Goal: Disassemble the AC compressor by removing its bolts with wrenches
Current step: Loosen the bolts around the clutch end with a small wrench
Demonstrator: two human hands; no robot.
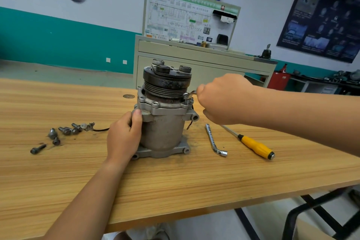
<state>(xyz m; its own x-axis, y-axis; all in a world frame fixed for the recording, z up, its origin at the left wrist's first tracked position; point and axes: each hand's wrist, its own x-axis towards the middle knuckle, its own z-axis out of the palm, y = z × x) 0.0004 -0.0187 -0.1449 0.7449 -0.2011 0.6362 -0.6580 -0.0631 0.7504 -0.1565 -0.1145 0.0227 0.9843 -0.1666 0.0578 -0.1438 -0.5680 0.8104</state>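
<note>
Wooden-top table (175, 181): L hand (124, 136) has its fingers curled round the grey cast-metal AC compressor (163, 126), prob. to stop it turning. The unit stands upright mid-table. Loose dark bolts (58, 134) lie to the left. Chrome L-shaped socket wrench (214, 140) & yellow-handled screwdriver (255, 146) lie to the right. R hand (222, 99) is fisted on a small silver spanner (188, 94) set on a flange bolt (191, 99). The black ribbed pulley (167, 82) just above likely crowds the swing.

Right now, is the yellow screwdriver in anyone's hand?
No, the screwdriver lies on the table while the right hand grips a wrench.
</note>
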